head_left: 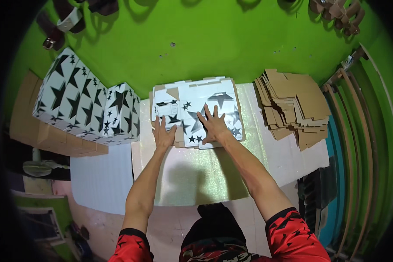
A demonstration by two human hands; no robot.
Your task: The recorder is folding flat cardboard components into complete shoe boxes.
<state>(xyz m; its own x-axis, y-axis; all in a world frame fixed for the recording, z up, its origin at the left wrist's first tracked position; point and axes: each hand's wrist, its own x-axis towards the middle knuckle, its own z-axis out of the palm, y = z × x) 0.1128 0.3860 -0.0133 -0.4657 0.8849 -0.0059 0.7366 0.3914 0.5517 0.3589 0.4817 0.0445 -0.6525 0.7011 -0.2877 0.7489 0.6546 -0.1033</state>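
A stack of flat, unfolded white cardboard box blanks (194,91) with black stars lies at the table's far edge, by the green wall. My left hand (163,134) rests at the near left edge of the stack, fingers pointing away from me and apart. Spread wide, my right hand (215,125) presses flat on the top blank, right of the stack's middle. Neither hand grips anything. Brown undersides show along the stack's edges.
Folded white star-printed boxes (76,98) stand at the left on brown cartons (52,137). Brown cardboard blanks (297,98) are piled at the right. A wooden rack (358,113) stands farther right. Sandals (338,13) hang on the wall. A fan (37,167) is lower left.
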